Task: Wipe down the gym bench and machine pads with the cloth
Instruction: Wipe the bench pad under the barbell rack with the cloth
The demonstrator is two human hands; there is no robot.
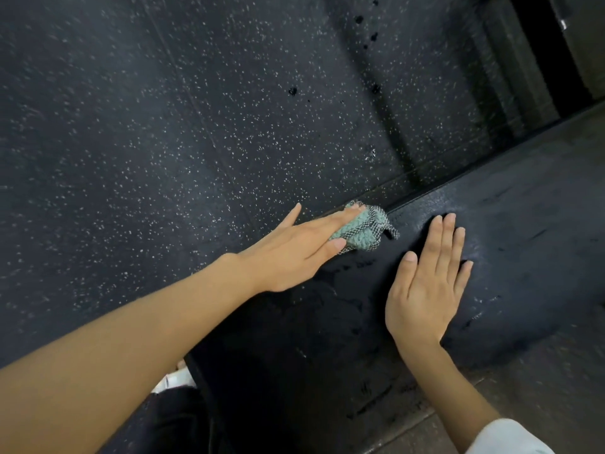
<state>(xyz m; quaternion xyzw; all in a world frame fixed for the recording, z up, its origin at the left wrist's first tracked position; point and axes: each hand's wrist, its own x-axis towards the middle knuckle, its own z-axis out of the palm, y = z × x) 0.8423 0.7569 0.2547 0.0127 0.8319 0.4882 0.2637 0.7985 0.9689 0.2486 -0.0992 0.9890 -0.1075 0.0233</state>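
A black padded bench (pixel 491 231) runs from the lower middle to the upper right, its worn surface scuffed and cracked. A bunched green and grey checked cloth (pixel 363 229) lies on the pad's far edge. My left hand (pixel 294 250) presses flat on the cloth, fingers straight, covering its near side. My right hand (pixel 429 280) rests palm down on the pad just right of the cloth, fingers spread, holding nothing.
Dark speckled rubber floor (pixel 196 109) fills the left and top. A dark gap and a machine frame (pixel 537 50) stand at the top right. A white shoe (pixel 175 380) and dark trousers show below the bench's near end.
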